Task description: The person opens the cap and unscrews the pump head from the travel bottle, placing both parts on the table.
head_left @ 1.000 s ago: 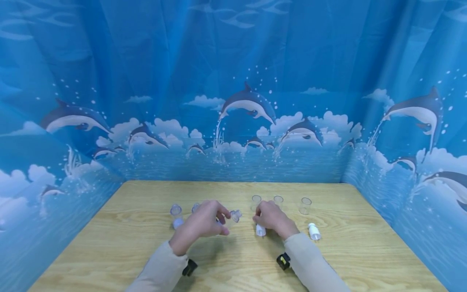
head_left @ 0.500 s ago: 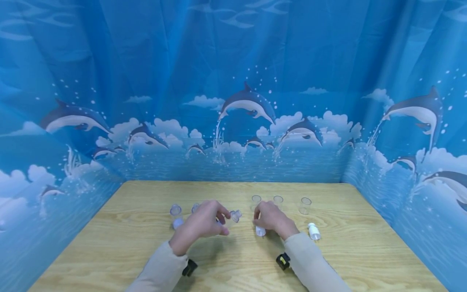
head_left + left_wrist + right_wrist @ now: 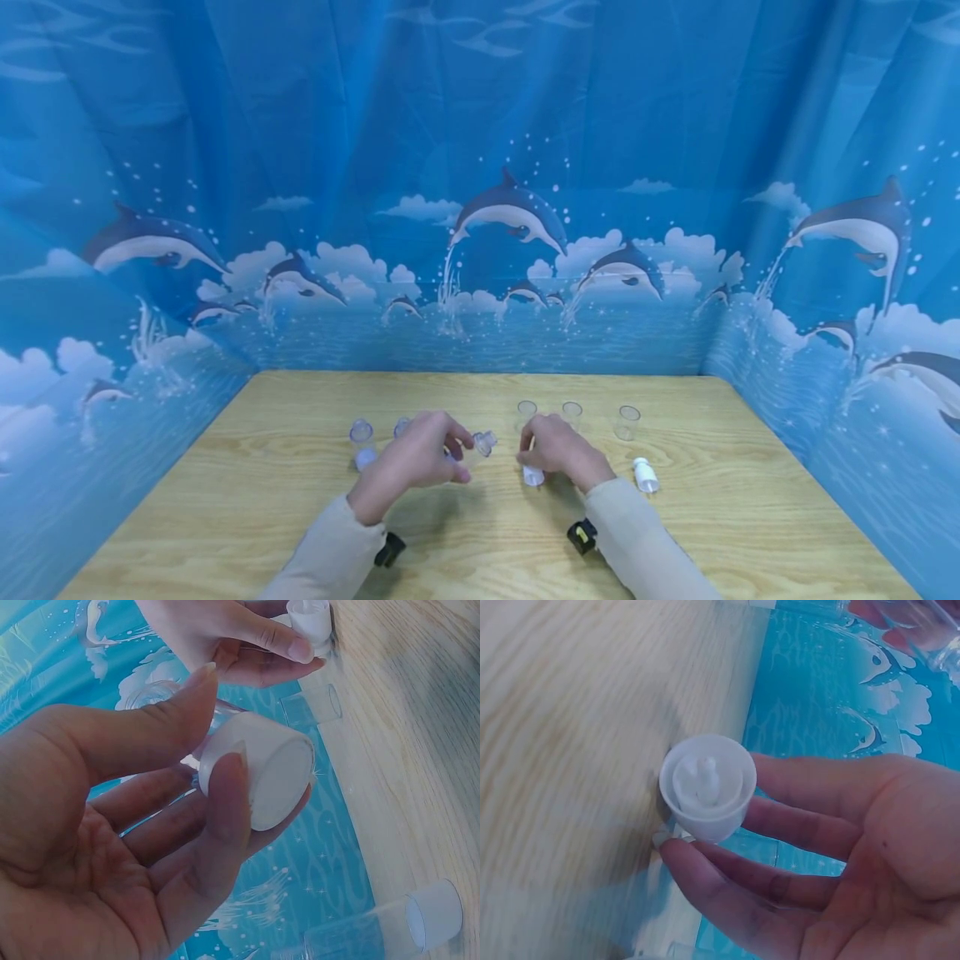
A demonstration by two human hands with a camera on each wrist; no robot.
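Note:
In the head view my left hand holds a clear bottle tilted, its neck toward the right. The left wrist view shows the bottle's white base gripped between thumb and fingers. My right hand pinches a white pump head above the table. Seen from the right wrist, the open underside of the pump head faces the camera, with a short stem inside. The two hands are apart, bottle and pump head facing each other across a gap.
Two clear bottles with white bases stand on the wooden table at left, one partly behind my left hand. Three clear cups stand behind and right of my right hand. Another white pump head is at right. A blue dolphin curtain surrounds the table.
The pump head in my right hand has shifted very slightly left and tilted a little, along with the fingers. My left hand and the bottle stay nearly still.

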